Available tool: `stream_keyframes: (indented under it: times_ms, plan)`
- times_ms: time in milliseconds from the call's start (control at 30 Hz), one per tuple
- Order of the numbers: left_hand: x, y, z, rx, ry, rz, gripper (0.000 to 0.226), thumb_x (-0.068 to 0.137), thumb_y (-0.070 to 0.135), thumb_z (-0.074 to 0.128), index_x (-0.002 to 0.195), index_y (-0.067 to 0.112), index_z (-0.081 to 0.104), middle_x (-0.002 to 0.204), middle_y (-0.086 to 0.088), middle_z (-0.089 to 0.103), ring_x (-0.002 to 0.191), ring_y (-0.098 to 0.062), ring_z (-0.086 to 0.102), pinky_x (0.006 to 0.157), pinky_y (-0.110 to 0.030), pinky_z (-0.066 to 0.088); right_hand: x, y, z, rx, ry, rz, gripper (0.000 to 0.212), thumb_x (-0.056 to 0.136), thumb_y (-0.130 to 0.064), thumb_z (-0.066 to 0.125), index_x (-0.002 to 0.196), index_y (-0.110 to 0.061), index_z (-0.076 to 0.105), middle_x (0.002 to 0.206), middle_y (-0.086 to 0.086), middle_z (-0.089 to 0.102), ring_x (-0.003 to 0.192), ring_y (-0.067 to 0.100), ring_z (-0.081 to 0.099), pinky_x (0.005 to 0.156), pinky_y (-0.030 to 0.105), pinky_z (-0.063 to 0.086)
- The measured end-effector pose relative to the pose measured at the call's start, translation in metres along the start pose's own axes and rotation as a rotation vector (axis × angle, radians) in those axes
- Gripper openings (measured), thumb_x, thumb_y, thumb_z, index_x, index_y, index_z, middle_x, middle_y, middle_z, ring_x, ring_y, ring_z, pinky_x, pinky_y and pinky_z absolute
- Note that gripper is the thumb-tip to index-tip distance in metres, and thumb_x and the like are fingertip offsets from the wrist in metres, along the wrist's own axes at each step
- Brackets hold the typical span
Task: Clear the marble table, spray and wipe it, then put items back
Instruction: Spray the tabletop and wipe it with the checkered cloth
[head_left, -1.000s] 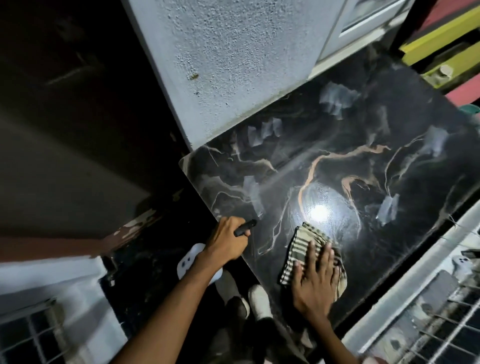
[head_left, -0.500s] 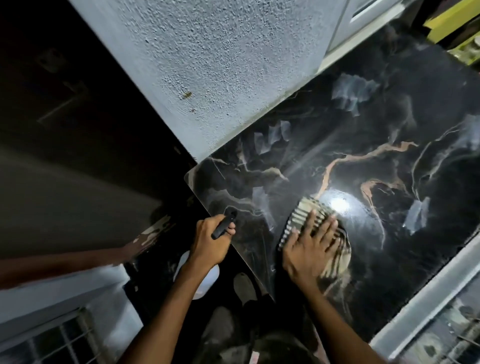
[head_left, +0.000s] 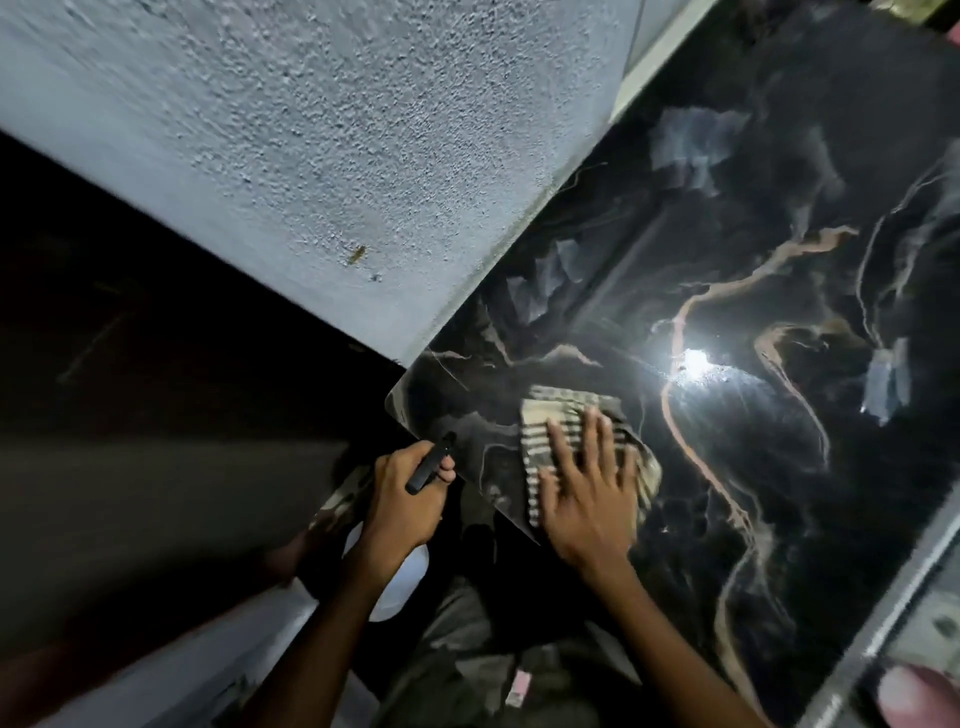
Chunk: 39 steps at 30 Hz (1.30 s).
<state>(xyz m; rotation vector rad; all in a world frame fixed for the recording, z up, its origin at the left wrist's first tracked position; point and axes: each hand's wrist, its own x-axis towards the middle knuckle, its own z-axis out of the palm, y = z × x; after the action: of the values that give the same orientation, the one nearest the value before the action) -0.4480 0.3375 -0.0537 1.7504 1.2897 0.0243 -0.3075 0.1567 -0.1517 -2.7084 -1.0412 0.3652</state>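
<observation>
Your right hand (head_left: 584, 501) presses the striped cloth (head_left: 561, 421) flat-fingered near the marble surface (head_left: 779, 467) corner. Your left hand (head_left: 402, 499), just off that corner, grips a black spray nozzle (head_left: 430, 463)

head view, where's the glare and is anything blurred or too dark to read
Head view: a bright glare spot sits on the marble table, just beyond the striped cloth under the right hand; the cloth and that hand are motion-smeared; the area left of the left hand, which grips a spray bottle, is near-black.

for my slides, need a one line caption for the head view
Right hand presses a striped cloth flat on the black marble table; left hand grips a spray bottle.
</observation>
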Motion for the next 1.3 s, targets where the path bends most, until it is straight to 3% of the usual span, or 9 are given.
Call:
stream_keyframes:
  times_ms: [167,300,367,500,700,800,1000,1167,1300]
  plan:
    - [0.019,0.003,-0.016,0.063,-0.127,0.099,0.022,0.084,-0.004,0.061,0.073,0.015,0.064,0.064,0.007,0.064,0.059,-0.019,0.064,0.052,-0.051,0.057,-0.052,0.066,-0.018,-0.022,0.058,0.554,0.075,0.092,-0.048,0.039,0.162,-0.032,0.020,0.172,0.011,0.007,0.159,0.031,0.008,0.124,0.061,0.014]
    - [0.033,0.009,-0.027,0.079,-0.175,0.173,0.018,0.084,-0.005,0.059,0.075,0.011,0.063,0.067,-0.001,0.064,0.062,-0.026,0.065,0.054,-0.052,0.057,0.010,-0.015,-0.011,0.077,0.199,0.959,0.070,0.096,-0.046,0.042,0.161,-0.024,0.025,0.168,0.025,0.011,0.156,0.042,0.014,0.121,0.065,0.015]
    - [0.039,0.013,-0.032,0.092,-0.185,0.200,0.018,0.081,-0.004,0.058,0.075,0.012,0.064,0.070,-0.003,0.066,0.064,-0.025,0.067,0.057,-0.052,0.060,0.051,-0.074,-0.003,0.104,0.179,0.907,0.072,0.095,-0.050,0.039,0.161,-0.024,0.024,0.168,0.027,0.009,0.157,0.043,0.008,0.122,0.065,0.008]
    - [0.054,0.011,-0.045,0.094,-0.157,0.240,0.014,0.074,0.003,0.056,0.078,0.010,0.067,0.074,-0.004,0.070,0.068,-0.029,0.069,0.062,-0.054,0.061,0.109,-0.179,0.014,0.107,0.078,0.416,0.070,0.095,-0.053,0.031,0.162,-0.032,0.024,0.171,0.019,0.001,0.158,0.037,0.002,0.124,0.058,-0.001]
    - [0.074,0.005,-0.060,0.153,-0.139,0.269,0.011,0.073,0.011,0.055,0.078,0.008,0.065,0.071,-0.011,0.068,0.065,-0.037,0.068,0.059,-0.057,0.059,0.096,-0.149,0.024,0.083,0.080,0.030,0.062,0.101,-0.051,0.039,0.161,-0.038,0.026,0.173,0.008,0.003,0.160,0.025,0.000,0.126,0.053,0.013]
    - [0.076,0.009,-0.058,0.142,-0.192,0.267,0.012,0.071,0.010,0.055,0.076,0.009,0.065,0.068,-0.001,0.067,0.066,-0.031,0.069,0.062,-0.056,0.060,0.053,-0.095,0.020,0.041,0.116,0.133,0.063,0.101,-0.054,0.035,0.161,-0.041,0.022,0.173,0.001,0.000,0.160,0.020,0.001,0.125,0.054,0.015]
    - [0.082,0.012,-0.060,0.086,-0.199,0.238,0.017,0.071,0.003,0.055,0.078,0.013,0.066,0.070,0.004,0.069,0.070,-0.024,0.070,0.064,-0.054,0.061,0.057,-0.078,-0.001,0.077,0.159,0.783,0.069,0.098,-0.054,0.031,0.163,-0.033,0.019,0.172,0.014,0.001,0.159,0.033,0.004,0.124,0.062,0.010]
    - [0.084,0.008,-0.067,0.098,-0.191,0.272,0.020,0.069,0.008,0.055,0.082,0.021,0.063,0.068,0.006,0.067,0.067,-0.023,0.069,0.062,-0.053,0.061,0.168,-0.120,-0.014,0.135,0.093,0.460,0.066,0.101,-0.055,0.028,0.163,-0.034,0.016,0.172,0.015,-0.006,0.159,0.033,-0.007,0.125,0.060,0.001]
    - [0.088,0.002,-0.074,0.126,-0.173,0.268,0.020,0.070,0.009,0.055,0.082,0.023,0.062,0.068,0.005,0.067,0.068,-0.027,0.070,0.062,-0.053,0.061,0.183,-0.127,-0.013,0.113,0.062,0.381,0.065,0.101,-0.052,0.029,0.163,-0.034,0.018,0.172,0.014,-0.007,0.159,0.031,-0.009,0.126,0.058,0.001]
